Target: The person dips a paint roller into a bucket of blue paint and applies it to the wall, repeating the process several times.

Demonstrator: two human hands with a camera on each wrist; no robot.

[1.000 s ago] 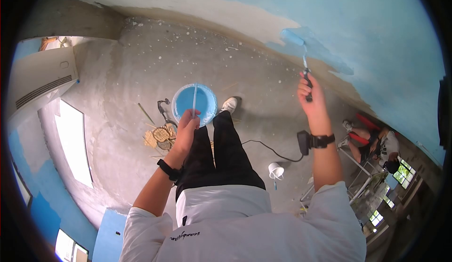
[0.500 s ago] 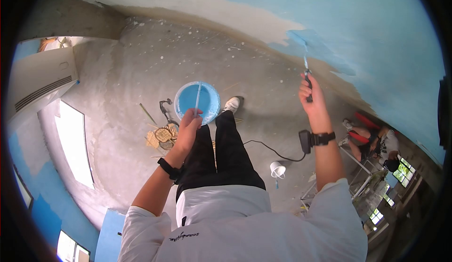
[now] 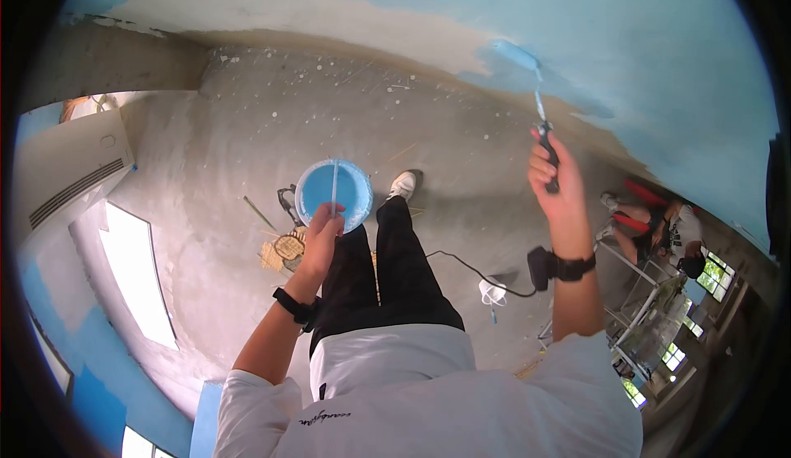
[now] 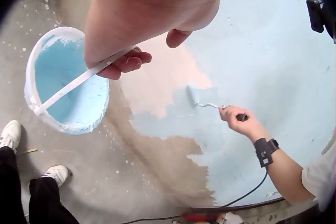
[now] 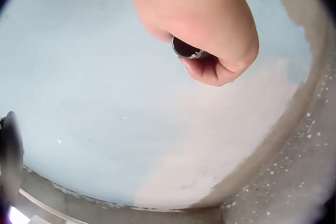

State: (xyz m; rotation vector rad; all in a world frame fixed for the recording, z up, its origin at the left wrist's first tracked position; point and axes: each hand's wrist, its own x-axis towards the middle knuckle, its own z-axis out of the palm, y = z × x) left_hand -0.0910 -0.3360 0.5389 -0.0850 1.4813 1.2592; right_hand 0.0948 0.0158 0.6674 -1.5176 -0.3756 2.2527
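My right hand (image 3: 562, 182) grips the black handle of a paint roller (image 3: 517, 53), fingers curled round it. The roller's blue-coated sleeve lies against the wall (image 3: 659, 54), at the border between blue paint and a pale unpainted patch (image 3: 329, 15). In the right wrist view only the end of the roller handle (image 5: 185, 49) shows inside the fist. My left hand (image 3: 324, 234) holds a white bucket (image 4: 30, 79) by its strap handle (image 4: 68, 88), the fingers hooked under the strap. Light blue paint (image 4: 58, 71) coats the bucket's inside, and its rim is smeared.
Along the wall's foot runs a bare brown strip (image 4: 178, 163). A small white pot (image 3: 493, 292) stands on the concrete floor (image 3: 247, 137), near a black cable (image 3: 470, 265). Woven pieces (image 3: 287, 249) lie left of my legs. Another person (image 3: 680, 231) sits at the right by a metal frame (image 3: 634, 318).
The roller has moved a short way over the wall, blurred half a second ago. The bucket has swung slightly left and nearer to me. My head view has tilted a little.
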